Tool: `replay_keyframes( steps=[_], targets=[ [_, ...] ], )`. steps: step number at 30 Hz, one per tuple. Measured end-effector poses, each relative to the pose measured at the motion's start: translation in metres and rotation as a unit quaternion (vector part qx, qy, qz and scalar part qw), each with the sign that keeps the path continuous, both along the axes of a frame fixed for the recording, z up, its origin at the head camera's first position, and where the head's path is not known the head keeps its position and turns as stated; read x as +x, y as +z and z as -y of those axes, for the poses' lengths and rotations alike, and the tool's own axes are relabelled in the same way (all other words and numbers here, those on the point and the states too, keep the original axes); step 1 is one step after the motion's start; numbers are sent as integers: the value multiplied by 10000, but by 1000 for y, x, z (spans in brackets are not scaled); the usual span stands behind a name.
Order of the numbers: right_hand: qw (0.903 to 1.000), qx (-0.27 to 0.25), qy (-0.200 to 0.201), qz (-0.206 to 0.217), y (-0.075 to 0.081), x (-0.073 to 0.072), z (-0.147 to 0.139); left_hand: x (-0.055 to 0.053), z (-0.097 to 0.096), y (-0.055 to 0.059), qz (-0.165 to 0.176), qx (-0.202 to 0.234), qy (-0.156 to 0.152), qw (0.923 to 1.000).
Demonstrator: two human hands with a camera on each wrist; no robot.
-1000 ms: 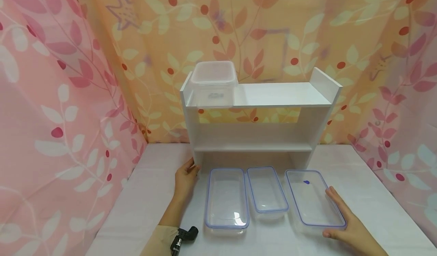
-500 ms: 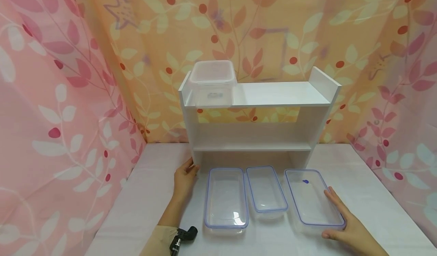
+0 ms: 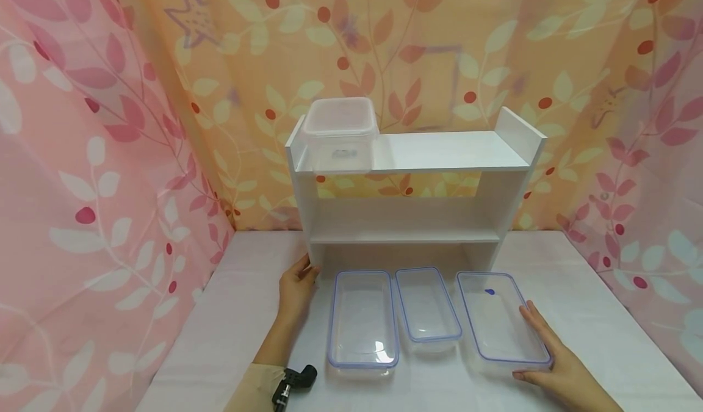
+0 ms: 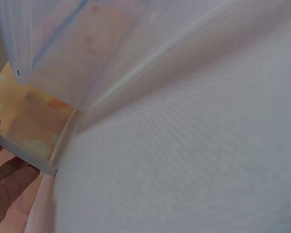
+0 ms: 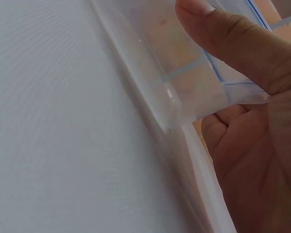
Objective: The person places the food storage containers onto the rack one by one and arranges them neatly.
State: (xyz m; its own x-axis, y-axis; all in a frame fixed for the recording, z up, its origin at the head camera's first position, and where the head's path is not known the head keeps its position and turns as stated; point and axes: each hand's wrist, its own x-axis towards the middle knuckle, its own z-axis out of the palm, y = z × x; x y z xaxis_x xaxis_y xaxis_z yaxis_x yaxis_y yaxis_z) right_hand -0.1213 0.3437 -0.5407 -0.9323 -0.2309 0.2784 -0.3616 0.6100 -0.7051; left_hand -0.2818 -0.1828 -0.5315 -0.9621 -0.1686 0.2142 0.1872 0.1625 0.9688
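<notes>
My left hand (image 3: 296, 290) is at the lower left of the white shelf (image 3: 406, 238); in the left wrist view the thumb and fingers pinch the edge of its side panel (image 4: 26, 154). On the table, my right hand (image 3: 555, 357) grips the near right corner of a clear food container (image 3: 508, 320) with a blue-edged lid. The right wrist view has the thumb across its near end and the fingers along its side. Two more such containers stand left of it in front of the shelf, a large one (image 3: 364, 320) and a narrower one (image 3: 428, 305).
A square translucent box (image 3: 340, 134) with a frosted lid stands on the left of the shelf's top board. White cloth covers the table (image 3: 230, 339). Floral curtains (image 3: 137, 216) hang along the back and both sides. A black device (image 3: 299, 376) is strapped to the left wrist.
The whole head view has slid slightly left. The right thumb has shifted a little left along the container's near end. The left hand stays at the shelf panel.
</notes>
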Motion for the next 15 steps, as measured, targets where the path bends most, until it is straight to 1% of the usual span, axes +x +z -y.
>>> replay_keyframes(
  steps=[6, 15],
  targets=[
    [10000, -46, 1, -33, 0, 0, 1, 1, -1, 2, 12, 49, 27, 10000],
    [9998, -2, -162, -119, 4, 1, 3, 0, 1, 0, 22, -14, -3, 10000]
  ],
)
